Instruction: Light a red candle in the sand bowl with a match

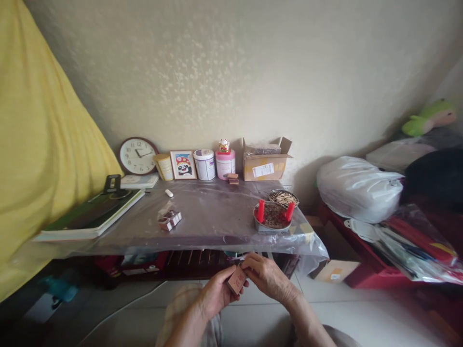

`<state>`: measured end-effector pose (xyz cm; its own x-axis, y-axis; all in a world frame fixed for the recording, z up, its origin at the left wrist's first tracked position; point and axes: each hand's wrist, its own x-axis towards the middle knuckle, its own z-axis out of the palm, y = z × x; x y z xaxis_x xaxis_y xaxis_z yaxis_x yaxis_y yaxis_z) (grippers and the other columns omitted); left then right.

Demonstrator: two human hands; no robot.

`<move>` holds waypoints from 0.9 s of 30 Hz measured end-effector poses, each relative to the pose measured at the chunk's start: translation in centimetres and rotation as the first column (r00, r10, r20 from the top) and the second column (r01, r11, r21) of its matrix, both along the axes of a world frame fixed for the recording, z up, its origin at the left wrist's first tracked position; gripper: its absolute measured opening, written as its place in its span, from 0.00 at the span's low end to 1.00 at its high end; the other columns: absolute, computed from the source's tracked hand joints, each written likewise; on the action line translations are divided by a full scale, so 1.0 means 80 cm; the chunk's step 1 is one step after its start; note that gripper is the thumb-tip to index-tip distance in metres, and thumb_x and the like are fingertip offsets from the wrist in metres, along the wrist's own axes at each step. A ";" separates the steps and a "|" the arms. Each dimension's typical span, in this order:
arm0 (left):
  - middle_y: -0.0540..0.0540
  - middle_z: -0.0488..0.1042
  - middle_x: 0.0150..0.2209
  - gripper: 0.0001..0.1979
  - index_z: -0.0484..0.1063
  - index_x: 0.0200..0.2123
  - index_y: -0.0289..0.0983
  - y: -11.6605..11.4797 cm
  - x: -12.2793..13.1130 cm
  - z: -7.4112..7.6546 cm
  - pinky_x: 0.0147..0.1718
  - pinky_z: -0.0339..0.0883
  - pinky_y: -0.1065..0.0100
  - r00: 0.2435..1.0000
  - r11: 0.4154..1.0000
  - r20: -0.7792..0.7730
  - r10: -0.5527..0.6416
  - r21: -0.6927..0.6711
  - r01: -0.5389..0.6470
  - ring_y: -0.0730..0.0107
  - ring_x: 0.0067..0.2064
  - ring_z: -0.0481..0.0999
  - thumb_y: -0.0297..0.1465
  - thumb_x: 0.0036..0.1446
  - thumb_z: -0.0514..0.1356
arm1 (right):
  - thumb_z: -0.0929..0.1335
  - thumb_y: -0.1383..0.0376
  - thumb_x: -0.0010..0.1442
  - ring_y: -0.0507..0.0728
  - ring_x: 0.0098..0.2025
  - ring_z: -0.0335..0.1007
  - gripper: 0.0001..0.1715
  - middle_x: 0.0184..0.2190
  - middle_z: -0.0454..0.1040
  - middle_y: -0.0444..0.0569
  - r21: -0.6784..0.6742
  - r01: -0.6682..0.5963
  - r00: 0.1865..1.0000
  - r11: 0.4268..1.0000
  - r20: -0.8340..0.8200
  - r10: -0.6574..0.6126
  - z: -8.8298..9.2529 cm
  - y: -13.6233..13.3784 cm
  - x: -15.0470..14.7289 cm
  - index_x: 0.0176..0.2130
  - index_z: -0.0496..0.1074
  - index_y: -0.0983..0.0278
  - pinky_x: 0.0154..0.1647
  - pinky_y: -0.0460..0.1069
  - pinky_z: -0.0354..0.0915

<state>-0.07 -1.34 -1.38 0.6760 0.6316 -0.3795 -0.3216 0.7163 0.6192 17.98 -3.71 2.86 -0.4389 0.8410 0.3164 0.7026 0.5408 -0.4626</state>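
My left hand [216, 293] is closed round a small reddish-brown matchbox [238, 280] with writing on its face, held tilted in front of the table's edge. My right hand [265, 275] is closed too, its fingertips pinched together at the upper end of the box. What lies between those fingertips is hidden. Beyond the hands, a round tin [273, 228] with dark, crumbly contents stands on the table. Two red candles, a left one [261, 212] and a right one [290, 212], rise from it. Just behind is a shallow tin of matchsticks [284, 198].
A plastic sheet covers the table [210, 207]. On it are a wrapped pack of small boxes [170, 220], a white oval object [169, 193], a large book [90, 214] and a clock [138, 155]. An open carton [265, 168] stands against the wall. Bags [358, 188] crowd the right.
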 end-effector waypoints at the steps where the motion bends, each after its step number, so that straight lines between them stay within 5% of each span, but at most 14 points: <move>1: 0.39 0.75 0.31 0.18 0.72 0.39 0.28 0.000 0.000 0.000 0.25 0.60 0.73 1.000 1.000 -0.001 -0.001 -0.005 0.001 0.73 0.27 0.71 0.39 0.59 0.54 | 0.61 0.70 0.64 0.51 0.37 0.67 0.07 0.35 0.68 0.46 0.004 -0.010 1.000 1.000 0.006 0.010 0.000 0.000 0.000 0.36 0.68 0.63 0.37 0.43 0.60; 12: 0.40 0.74 0.31 0.19 0.71 0.40 0.28 0.001 -0.002 0.002 0.25 0.59 0.73 1.000 0.999 -0.014 -0.017 -0.032 0.017 0.74 0.27 0.70 0.40 0.58 0.55 | 0.63 0.72 0.60 0.50 0.31 0.64 0.04 0.33 0.67 0.47 0.006 0.021 1.000 1.000 0.003 -0.021 0.002 -0.001 -0.002 0.33 0.65 0.65 0.31 0.43 0.58; 19: 0.42 0.74 0.31 0.20 0.67 0.49 0.34 0.000 -0.004 0.010 0.24 0.58 0.73 1.000 1.000 0.001 0.005 -0.008 -0.005 0.73 0.26 0.70 0.39 0.57 0.55 | 0.62 0.76 0.56 0.50 0.30 0.64 0.07 0.30 0.68 0.45 -0.011 0.063 0.997 0.998 -0.036 -0.063 -0.001 0.001 0.002 0.33 0.65 0.66 0.31 0.44 0.58; 27: 0.41 0.74 0.33 0.23 0.58 0.57 0.38 -0.002 -0.004 0.019 0.25 0.57 0.72 0.996 0.999 0.089 0.016 0.032 -0.019 0.71 0.28 0.71 0.37 0.60 0.53 | 0.63 0.71 0.59 0.51 0.33 0.67 0.07 0.32 0.69 0.48 -0.119 0.030 0.943 0.992 -0.326 -0.067 0.007 0.002 -0.001 0.33 0.71 0.66 0.36 0.46 0.64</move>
<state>-0.35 -1.54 0.18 0.6948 0.6550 -0.2970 -0.3890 0.6896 0.6108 17.92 -3.52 3.46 -0.2840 0.8966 0.3398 0.5251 0.4420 -0.7273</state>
